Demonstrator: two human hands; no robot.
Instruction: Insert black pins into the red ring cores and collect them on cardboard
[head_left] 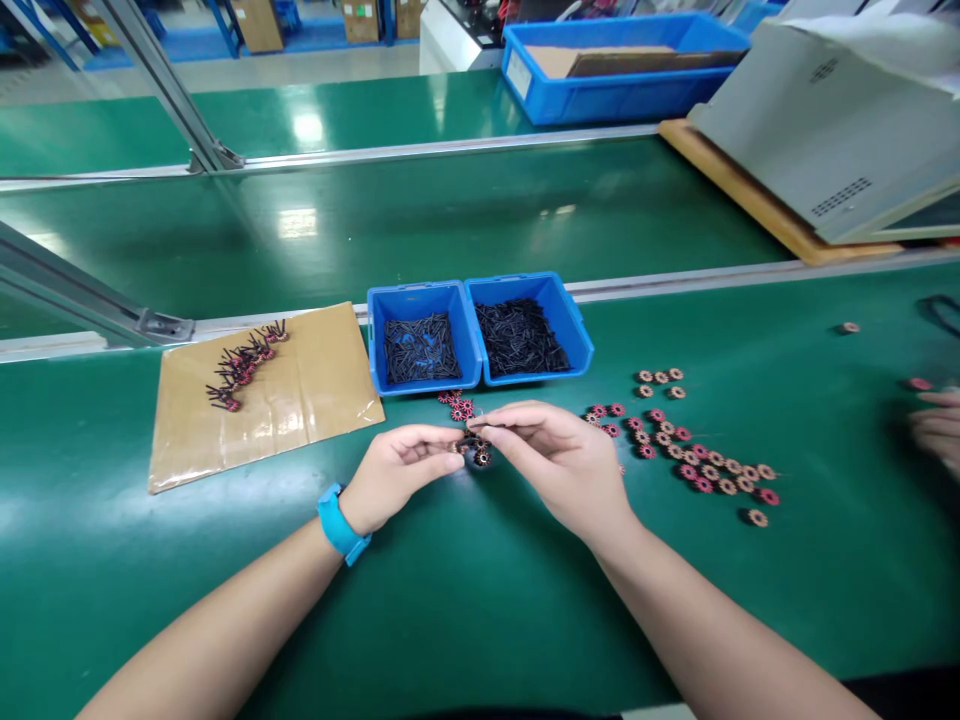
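My left hand (409, 465), with a blue band on the wrist, pinches a small toothed copper-wound ring core between thumb and forefinger; the fingertips partly hide it. Facing it, my right hand (559, 465) is closed at the fingertips on what looks like a thin black tube, touching or nearly touching that core. Beneath the fingers lie a few more wound cores (481, 458). Just beyond is a small group of red wound cores (456, 406). Two blue bins stand behind: the left bin (425, 388) and the right bin (581, 345) both contain short black tubes.
On the left, a brown cardboard sheet (315, 400) carries a row of cores with black tubes sticking out (244, 368). Loose red and copper cores (709, 470) spread to the right. Another person's hand (937, 430) is at the right edge. A grey metal case (832, 130) stands behind.
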